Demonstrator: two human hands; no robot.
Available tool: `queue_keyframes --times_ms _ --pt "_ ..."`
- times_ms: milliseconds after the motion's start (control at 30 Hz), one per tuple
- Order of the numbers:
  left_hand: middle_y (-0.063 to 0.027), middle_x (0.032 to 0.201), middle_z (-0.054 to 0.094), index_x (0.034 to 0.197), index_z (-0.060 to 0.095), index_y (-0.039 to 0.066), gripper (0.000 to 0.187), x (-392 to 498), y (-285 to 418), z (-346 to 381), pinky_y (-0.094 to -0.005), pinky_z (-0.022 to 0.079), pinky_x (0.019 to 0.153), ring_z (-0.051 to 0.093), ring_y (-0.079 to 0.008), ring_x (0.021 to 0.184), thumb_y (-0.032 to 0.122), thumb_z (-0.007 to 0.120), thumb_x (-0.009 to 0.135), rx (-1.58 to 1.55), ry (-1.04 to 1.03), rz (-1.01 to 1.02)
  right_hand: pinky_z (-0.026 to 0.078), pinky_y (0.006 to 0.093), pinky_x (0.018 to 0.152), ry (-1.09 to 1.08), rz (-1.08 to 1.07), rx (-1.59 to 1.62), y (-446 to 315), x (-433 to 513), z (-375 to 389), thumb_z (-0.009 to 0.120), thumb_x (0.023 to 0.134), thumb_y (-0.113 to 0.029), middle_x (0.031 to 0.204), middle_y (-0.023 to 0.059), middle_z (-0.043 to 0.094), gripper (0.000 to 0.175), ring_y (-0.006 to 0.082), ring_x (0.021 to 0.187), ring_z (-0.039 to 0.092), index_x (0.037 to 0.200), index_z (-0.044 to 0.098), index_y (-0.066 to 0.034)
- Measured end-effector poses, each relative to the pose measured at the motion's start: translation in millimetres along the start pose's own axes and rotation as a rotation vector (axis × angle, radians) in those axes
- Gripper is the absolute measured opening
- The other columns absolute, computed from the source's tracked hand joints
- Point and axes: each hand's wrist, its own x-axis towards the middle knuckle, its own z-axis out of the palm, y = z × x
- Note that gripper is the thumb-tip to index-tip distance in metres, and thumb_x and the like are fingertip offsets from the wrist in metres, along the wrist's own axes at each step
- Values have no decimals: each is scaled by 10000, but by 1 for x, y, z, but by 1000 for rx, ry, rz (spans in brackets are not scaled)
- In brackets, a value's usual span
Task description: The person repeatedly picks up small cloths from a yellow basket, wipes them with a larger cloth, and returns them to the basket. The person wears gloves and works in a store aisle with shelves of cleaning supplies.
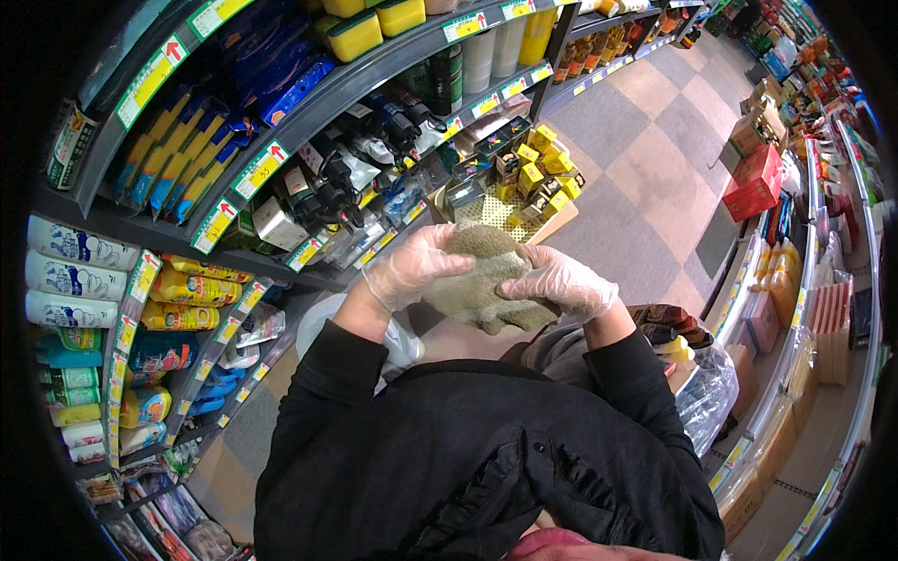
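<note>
A bunched olive-grey cloth (484,280) is held up before my chest, gripped between both hands. My left hand (414,265), in a thin clear plastic glove, pinches its left side with the thumb on top. My right hand (561,284), gloved the same way, clasps the right side, thumb pressed on the folds. Beyond the cloth sits a tray (491,214) with several small yellow-and-black boxes (537,172). Below my left forearm stands a whitish plastic bucket (319,322), partly hidden by the arm.
Shelves to the left carry sponges (356,35), white bottles (74,277) and yellow bottles (189,287), with price labels along the edges. On the right, a red box (754,182) stands by low shelving. A clear plastic bag (708,393) lies near my right elbow. Checkered floor tiles (652,168) stretch ahead.
</note>
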Motion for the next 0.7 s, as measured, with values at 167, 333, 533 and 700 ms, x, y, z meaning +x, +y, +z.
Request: queue_keyframes --times_ms 167,333,533,700 --pt "-51 1196 741 1321 668 9 434 2 -1 -8 -303 523 987 690 -146 1072 139 771 920 127 -25 -163 573 296 884 14 134 -308 7 1 -14 793 927 -111 1107 37 752 428 119 964 686 1323 664 -13" --pt "56 900 667 1192 713 52 363 5 3 -8 -241 454 689 589 -54 797 257 803 907 474 4 -255 557 313 886 -52 119 -404 5 -1 -21 814 898 -219 1122 79 746 525 137 980 667 1346 653 3" --pt "-55 996 716 1056 674 32 199 7 -9 -34 -308 542 806 664 -137 899 161 756 929 371 101 -319 569 288 857 16 198 -264 -6 -8 -19 817 914 -188 1111 38 749 478 102 954 669 1335 671 -14" --pt "-46 974 706 1087 665 31 258 11 -14 -38 -302 540 806 656 -144 898 196 771 920 441 107 -333 581 300 849 19 72 -67 6 -5 -21 821 922 -214 1105 40 762 468 123 958 694 1315 682 -3"
